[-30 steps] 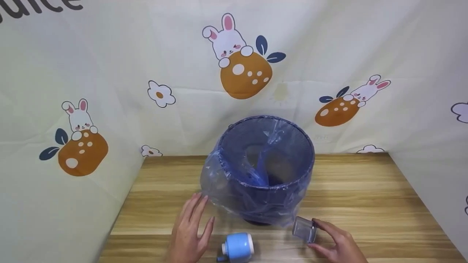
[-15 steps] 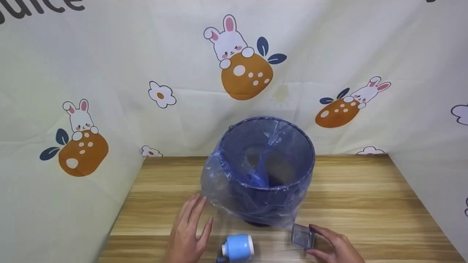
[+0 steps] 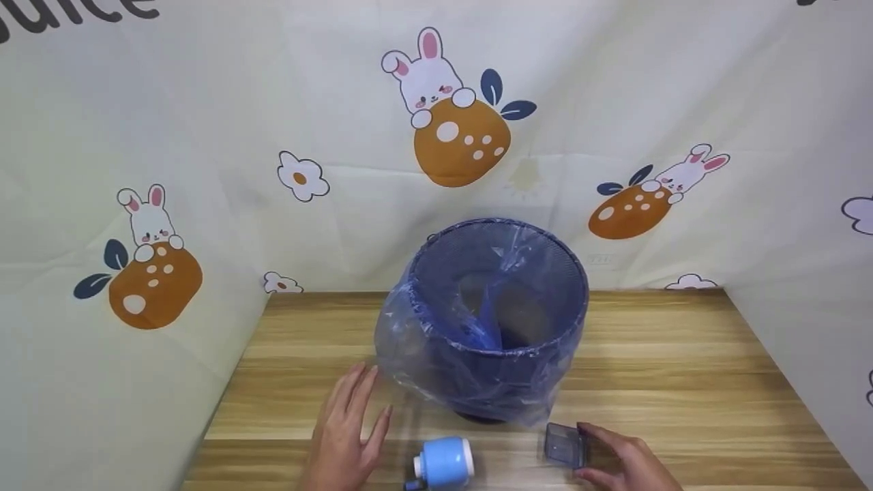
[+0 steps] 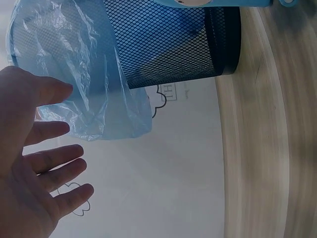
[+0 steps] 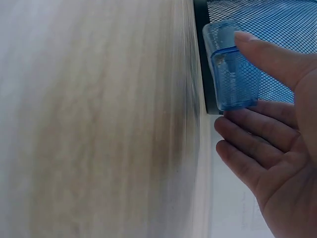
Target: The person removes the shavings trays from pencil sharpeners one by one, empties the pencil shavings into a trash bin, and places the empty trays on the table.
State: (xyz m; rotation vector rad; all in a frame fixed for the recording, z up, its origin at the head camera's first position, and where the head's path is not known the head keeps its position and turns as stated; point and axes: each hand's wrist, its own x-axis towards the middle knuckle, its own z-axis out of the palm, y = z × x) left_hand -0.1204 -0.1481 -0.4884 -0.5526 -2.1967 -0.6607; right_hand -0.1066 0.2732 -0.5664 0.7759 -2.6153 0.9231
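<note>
My right hand [image 3: 631, 458] pinches a small clear plastic box [image 3: 565, 446] between thumb and fingers, low over the wooden table at the right. In the right wrist view the see-through box [image 5: 233, 74] shows against the mesh bin, with the thumb on its upper side. My left hand [image 3: 344, 429] holds nothing, its fingers extended near the bag's lower left edge. Between both hands lies a light blue pencil sharpener [image 3: 445, 462] with white ends, on its side. Part of its blue body [image 4: 223, 3] appears along the top of the left wrist view.
A dark mesh waste bin [image 4: 168, 44] stands behind the hands, lined with a thin blue plastic bag [image 3: 416, 361] that hangs loosely over its rim. The wooden table [image 3: 689, 361] ends at a pale cloth backdrop [image 3: 354, 225] printed with rabbits and oranges.
My right hand has brought the clear box slightly lower and nearer, and its tilt has changed. My left hand has drawn slightly left, away from the bag. The sharpener and bin stay put.
</note>
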